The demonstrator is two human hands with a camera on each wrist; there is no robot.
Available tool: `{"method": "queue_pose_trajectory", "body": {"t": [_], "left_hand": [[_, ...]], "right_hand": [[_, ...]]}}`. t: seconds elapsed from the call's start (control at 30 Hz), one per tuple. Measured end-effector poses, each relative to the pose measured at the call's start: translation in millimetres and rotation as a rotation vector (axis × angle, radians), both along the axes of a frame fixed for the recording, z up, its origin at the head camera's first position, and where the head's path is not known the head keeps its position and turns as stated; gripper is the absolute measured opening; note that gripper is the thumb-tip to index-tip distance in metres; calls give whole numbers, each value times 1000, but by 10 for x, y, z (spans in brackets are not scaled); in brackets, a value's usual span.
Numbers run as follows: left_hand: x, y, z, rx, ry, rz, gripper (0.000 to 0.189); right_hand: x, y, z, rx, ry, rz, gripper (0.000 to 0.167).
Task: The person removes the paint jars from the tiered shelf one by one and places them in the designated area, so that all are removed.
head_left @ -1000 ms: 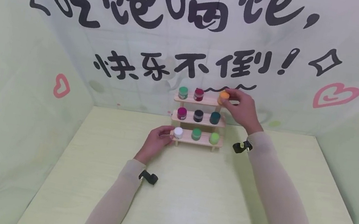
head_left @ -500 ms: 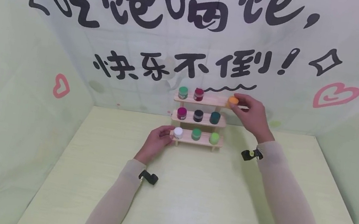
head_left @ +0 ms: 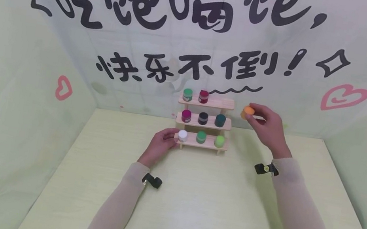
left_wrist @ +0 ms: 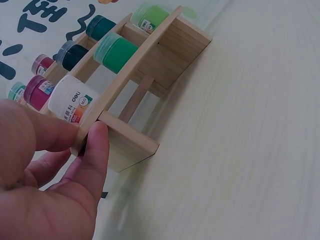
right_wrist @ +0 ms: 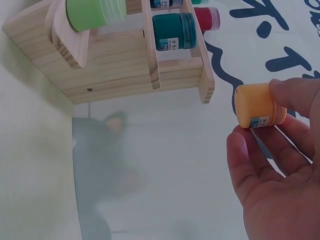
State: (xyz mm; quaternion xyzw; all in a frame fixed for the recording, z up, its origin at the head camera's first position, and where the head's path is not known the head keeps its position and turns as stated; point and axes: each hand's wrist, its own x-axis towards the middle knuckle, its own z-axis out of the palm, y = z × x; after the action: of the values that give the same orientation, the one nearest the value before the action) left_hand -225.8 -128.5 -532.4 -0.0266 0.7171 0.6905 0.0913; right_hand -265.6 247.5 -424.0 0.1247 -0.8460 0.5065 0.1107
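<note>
Between its thumb and fingers my right hand [head_left: 269, 129] pinches an orange paint jar [right_wrist: 255, 105], held in the air to the right of a three-step wooden rack [head_left: 217, 103] and apart from it. At the rack's lower left, my left hand [head_left: 159, 145] grips the end of the bottom shelf [left_wrist: 111, 96], close beside a white paint jar [left_wrist: 69, 98]. A green jar [head_left: 201, 137] and a light green jar [head_left: 219, 141] share that shelf. Magenta [head_left: 186, 115], black [head_left: 203, 118] and dark teal [head_left: 220, 120] jars stand on the middle one. The top shelf bears a green jar [head_left: 187, 94] and a red jar [head_left: 203, 97] at its left.
The rack stands at the back of a pale wooden table [head_left: 199, 197], close to a printed cloth backdrop [head_left: 166, 43]. Cloth walls rise on the left [head_left: 7, 110] and right. A small black camera is strapped to each wrist.
My right hand has taken the orange paint jar off the right end of the top shelf and carried it rightward and slightly nearer. The left hand has stayed at the rack.
</note>
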Motion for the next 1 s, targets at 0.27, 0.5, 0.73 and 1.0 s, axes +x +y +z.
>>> {"method": "queue_pose_trajectory", "body": {"t": [0.27, 0.5, 0.73, 1.0], "left_hand": [[1, -6, 29, 7, -6, -1, 42], [-12, 8, 0, 14, -24, 1, 42], [-27, 1, -31, 19, -21, -6, 42], [-21, -14, -14, 20, -16, -14, 43]], "right_hand": [[112, 80, -87, -44, 5, -27, 46], [193, 213, -223, -72, -7, -57, 45], [256, 395, -373, -85, -17, -69, 47], [249, 558, -540, -42, -66, -96, 51]]}}
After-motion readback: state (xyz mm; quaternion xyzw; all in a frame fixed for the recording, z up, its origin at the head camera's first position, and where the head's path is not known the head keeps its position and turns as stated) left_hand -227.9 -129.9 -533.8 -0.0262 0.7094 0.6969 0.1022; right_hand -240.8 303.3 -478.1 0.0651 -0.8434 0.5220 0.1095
